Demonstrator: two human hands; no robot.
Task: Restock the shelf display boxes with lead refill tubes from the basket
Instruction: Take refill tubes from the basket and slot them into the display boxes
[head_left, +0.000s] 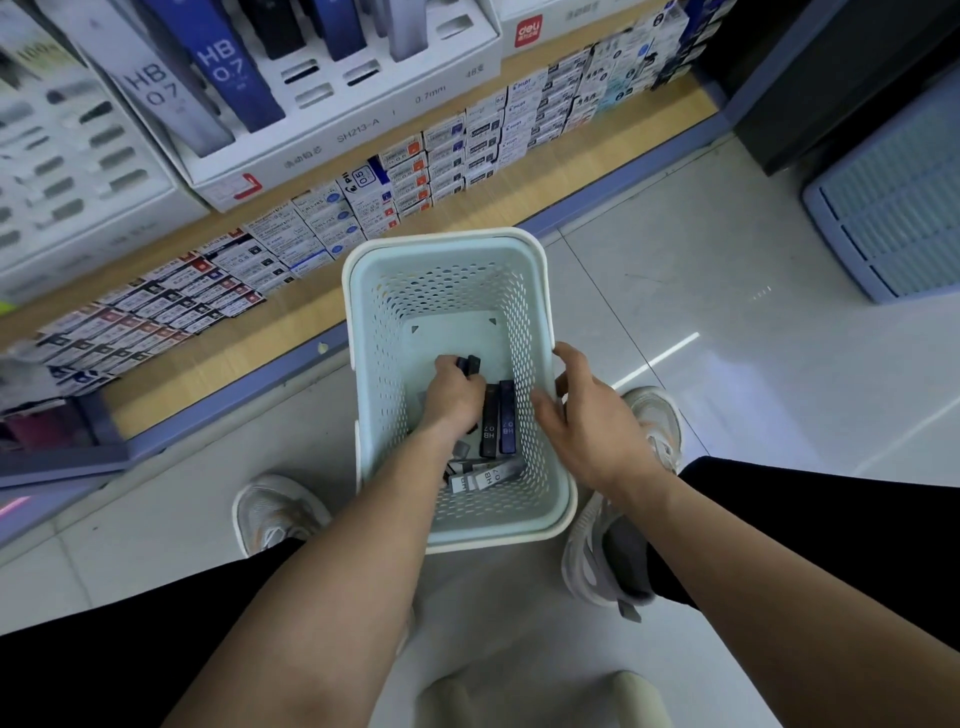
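A pale green perforated basket (447, 249) stands on the floor in front of me. Inside it my left hand (453, 397) grips a few dark lead refill tubes (470, 364) whose ends stick out past the fingers. More lead tubes marked HB 0.7 lie on the basket floor: a black tube (490, 428), a blue tube (507, 418) and white tubes (485, 477). My right hand (592, 421) hovers over the basket's right rim with fingers relaxed, holding nothing. White display boxes (332, 140) with slots and large HB 0.7 tubes stand on the shelf above.
The wooden shelf (270, 338) carries rows of small refill cartons along its front. A light blue plastic crate (893, 208) stands at the right. My two shoes (275, 512) flank the basket on the tiled floor. A pale stool edge (545, 696) shows at the bottom.
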